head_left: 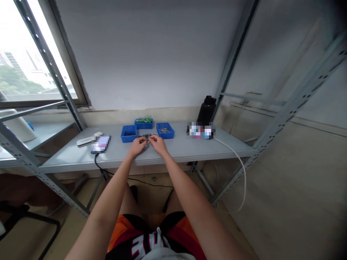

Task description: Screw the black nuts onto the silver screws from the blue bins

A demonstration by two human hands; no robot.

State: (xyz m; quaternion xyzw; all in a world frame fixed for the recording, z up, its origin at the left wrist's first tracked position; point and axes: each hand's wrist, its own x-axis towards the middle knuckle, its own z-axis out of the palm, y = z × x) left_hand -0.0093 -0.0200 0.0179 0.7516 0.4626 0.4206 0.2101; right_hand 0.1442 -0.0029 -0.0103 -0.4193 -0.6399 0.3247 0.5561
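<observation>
My left hand and my right hand are close together over the grey shelf top, fingertips pinched and almost meeting. What they hold, if anything, is too small to make out. Just beyond the fingertips lies a loose pile of small dark pieces, partly hidden by my hands. Behind and left of the pile stands a blue bin with dark bits inside. A second blue bin, on the right, holds small silvery metal pieces. Green strips fill a third blue bin at the back.
A phone with a black cable lies at the left, beside a white flat object. At the right, a black bottle stands behind another device with a white cable. Metal uprights frame the shelf.
</observation>
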